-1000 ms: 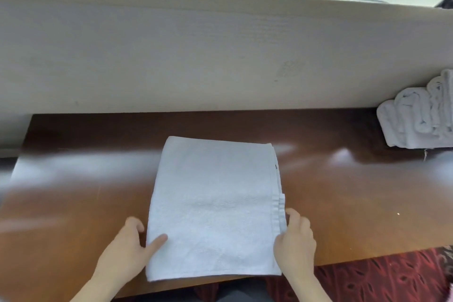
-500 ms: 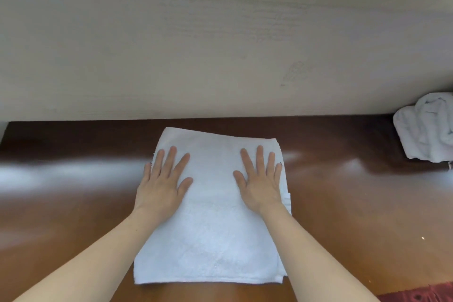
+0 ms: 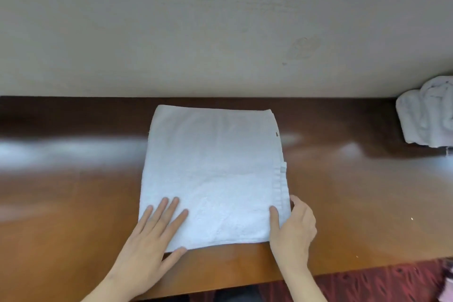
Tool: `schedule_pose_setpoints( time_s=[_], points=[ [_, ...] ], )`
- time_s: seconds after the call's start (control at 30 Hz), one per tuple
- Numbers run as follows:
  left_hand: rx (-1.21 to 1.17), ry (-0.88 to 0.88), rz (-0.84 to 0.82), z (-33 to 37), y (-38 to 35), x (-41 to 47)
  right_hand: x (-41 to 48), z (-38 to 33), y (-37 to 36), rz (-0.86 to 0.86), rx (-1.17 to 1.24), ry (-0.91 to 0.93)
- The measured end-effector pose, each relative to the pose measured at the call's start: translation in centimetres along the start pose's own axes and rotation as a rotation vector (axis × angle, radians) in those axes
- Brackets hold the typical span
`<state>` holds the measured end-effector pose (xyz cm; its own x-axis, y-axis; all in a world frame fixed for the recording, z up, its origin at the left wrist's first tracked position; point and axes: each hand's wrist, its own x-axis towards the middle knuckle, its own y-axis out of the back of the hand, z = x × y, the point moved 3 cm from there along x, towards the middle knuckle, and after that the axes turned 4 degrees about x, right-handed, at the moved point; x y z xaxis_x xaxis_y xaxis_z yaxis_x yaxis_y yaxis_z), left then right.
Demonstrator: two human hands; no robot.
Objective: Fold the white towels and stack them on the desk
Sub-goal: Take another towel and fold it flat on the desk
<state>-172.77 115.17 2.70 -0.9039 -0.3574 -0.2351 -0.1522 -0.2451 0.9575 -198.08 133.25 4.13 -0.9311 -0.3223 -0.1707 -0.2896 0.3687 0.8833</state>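
Two towel [image 3: 213, 167] corners — left hand [image 3: 147, 247] flat, right hand [image 3: 293, 230] pinching.

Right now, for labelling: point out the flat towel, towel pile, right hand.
flat towel [image 3: 213, 171]: head view, top layer
towel pile [image 3: 426, 115]: head view, front folds
right hand [image 3: 294, 230]: head view, its back

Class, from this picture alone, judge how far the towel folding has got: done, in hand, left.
Done: one white towel lies folded into a flat rectangle on the desk. In hand: the left hand presses its near left corner flat, the right hand pinches its near right edge. Left: probably another fold, then stacking; the white bundle at the desk's right end is too blurred to judge.
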Motion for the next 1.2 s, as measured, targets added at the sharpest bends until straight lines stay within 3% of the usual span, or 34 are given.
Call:
schedule_pose_setpoints(
  time_s=[0.17,0.3,0.4,0.5,0.6,0.67,0.77,0.87,0.93,1.07,1.2],
  points=[
    [-0.109,-0.012,0.124,-0.5,-0.1,-1.0,-1.8,0.8,0.3,-0.194,0.074,0.0],
    [-0.117,-0.073,0.293,-1.1,1.2,-0.1,-1.1,-0.2,2.0,-0.15,0.051,0.033],
    [-0.112,-0.122,0.258,-1.4,1.2,-0.7,-1.7,-0.2,3.5,-0.107,0.01,0.105],
    [-0.101,-0.081,0.234,-1.7,1.1,-1.5,-2.7,1.0,3.2,-0.225,0.092,-0.005],
    [-0.131,0.023,0.261,-1.7,1.3,-2.3,-3.3,1.7,2.7,-0.269,0.176,-0.143],
    [-0.217,0.199,0.258,-2.0,1.5,-3.0,-3.4,1.5,2.8,-0.229,0.229,-0.164],
    [-0.577,0.57,0.142,-2.1,2.6,-3.7,-3.2,1.0,3.0,-0.165,0.233,-0.121],
    [-0.9,0.859,0.17,-1.2,3.4,-3.8,-3.1,0.7,2.8,-0.123,0.145,-0.071],
    [-1.004,0.925,0.191,-0.4,3.6,-3.9,-3.1,0.7,2.4,-0.155,0.146,-0.122],
    [-1.045,0.947,0.202,-0.2,4.7,-4.2,-3.7,0.3,1.8,-0.267,0.394,-0.409],
    [-1.106,0.928,0.173,-0.4,5.4,-4.2,-4.1,-0.9,2.2,-0.337,0.399,-0.379]
  ],
)
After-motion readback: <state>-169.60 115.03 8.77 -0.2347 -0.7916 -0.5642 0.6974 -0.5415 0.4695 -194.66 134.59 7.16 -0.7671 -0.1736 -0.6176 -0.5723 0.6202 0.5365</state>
